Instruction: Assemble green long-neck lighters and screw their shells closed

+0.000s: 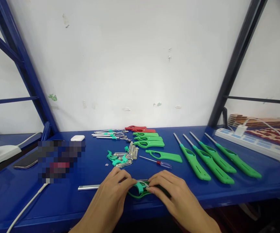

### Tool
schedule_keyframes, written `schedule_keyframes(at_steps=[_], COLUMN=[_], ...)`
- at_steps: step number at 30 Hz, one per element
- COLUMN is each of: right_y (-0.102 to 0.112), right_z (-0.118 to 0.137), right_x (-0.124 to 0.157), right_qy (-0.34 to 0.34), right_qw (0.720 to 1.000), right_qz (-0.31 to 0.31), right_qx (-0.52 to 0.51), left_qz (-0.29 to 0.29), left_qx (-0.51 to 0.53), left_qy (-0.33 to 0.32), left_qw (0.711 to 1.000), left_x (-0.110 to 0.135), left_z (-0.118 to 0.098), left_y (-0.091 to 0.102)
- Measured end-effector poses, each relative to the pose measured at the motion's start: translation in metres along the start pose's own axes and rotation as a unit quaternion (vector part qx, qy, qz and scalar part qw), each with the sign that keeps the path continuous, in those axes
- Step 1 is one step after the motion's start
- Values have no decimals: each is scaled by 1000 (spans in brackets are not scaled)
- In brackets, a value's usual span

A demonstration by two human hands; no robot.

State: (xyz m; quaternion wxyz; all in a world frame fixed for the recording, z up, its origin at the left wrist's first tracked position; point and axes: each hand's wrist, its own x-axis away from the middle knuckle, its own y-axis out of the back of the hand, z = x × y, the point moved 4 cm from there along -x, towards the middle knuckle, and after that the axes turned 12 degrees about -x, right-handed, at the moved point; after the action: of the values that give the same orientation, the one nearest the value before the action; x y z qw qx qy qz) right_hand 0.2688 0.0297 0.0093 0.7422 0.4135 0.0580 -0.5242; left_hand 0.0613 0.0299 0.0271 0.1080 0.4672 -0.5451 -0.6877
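Observation:
Near the table's front edge lies a partly assembled green long-neck lighter [137, 196], its inside facing up. Its metal tube [88, 187] points left and passes beneath my left hand [115, 191]. The left fingers are closed on the lighter beside a teal trigger [139, 187]. My right hand [171, 191] covers the handle end, thumb and forefinger pinched at a thin pale wire [145, 184]. Both palms hide much of the lighter. Behind them lie a screwdriver [158, 161], a green handle half [165, 156], loose teal triggers [115, 160] and clear fuel tanks [133, 150].
Several assembled green lighters [210, 161] lie on the right, beside a white power strip [251, 144]. Farther back are metal tubes with wires [108, 134], green handle halves [149, 143] and red ones [140, 128]. On the left are a phone [28, 158], a cable [28, 204] and a white case [77, 138].

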Motion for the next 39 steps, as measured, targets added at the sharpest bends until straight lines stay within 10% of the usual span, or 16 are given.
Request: schedule_keyframes(at_steps=[39], right_y=[2], right_z=[1], right_x=[2], right_qy=[28], right_qw=[999], right_qz=[-14], right_qx=[-9], left_qz=[13], left_qx=[-176], left_qy=[-84], left_qw=[981], left_x=[4], left_z=[-17], left_y=[-4])
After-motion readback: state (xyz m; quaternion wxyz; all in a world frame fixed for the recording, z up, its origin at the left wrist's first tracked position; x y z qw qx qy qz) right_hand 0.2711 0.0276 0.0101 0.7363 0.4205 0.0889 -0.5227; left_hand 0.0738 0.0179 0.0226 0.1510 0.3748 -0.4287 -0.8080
